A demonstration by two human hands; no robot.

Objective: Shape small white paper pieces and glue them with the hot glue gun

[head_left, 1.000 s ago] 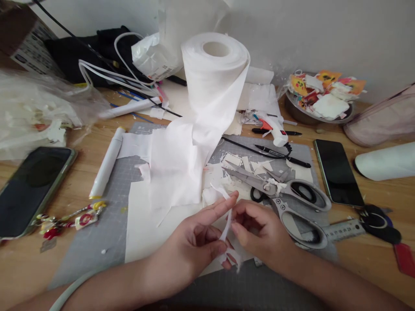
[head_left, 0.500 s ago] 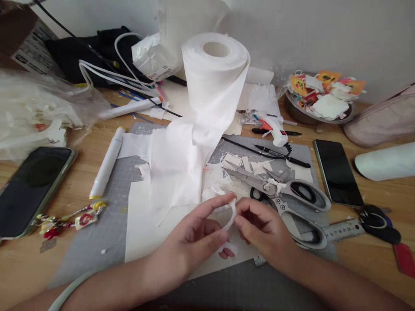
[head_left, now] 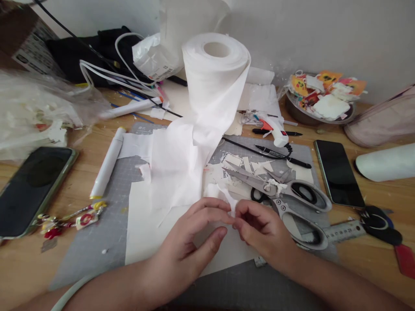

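Note:
Between the thumb and index finger of my right hand (head_left: 267, 231) is a thin strip of white tissue (head_left: 229, 199), its upper part sticking up beyond the fingertips. My left hand (head_left: 191, 239) is open, thumb held away from the stretched fingers, whose tips reach the strip and the right fingertips. Both hands hover over a cream sheet of paper (head_left: 145, 237) on a grey cutting mat (head_left: 94, 246). Just beyond them, a large white tissue roll (head_left: 214, 82) stands upright, with its loose end (head_left: 175, 168) trailing toward me.
Two pairs of scissors (head_left: 304, 194), paper scraps (head_left: 246, 164) and a steel ruler (head_left: 345, 231) lie right of my hands. Behind are a glue gun (head_left: 275, 129) and a metal bowl (head_left: 301, 113) of decorated pieces. Phones (head_left: 339, 172) flank the mat; a white marker (head_left: 108, 164) lies left.
My left thumb and index finger have let the strip go; the thumb has dropped away and the fingers have moved over toward the right fingertips. My right hand keeps its pinch.

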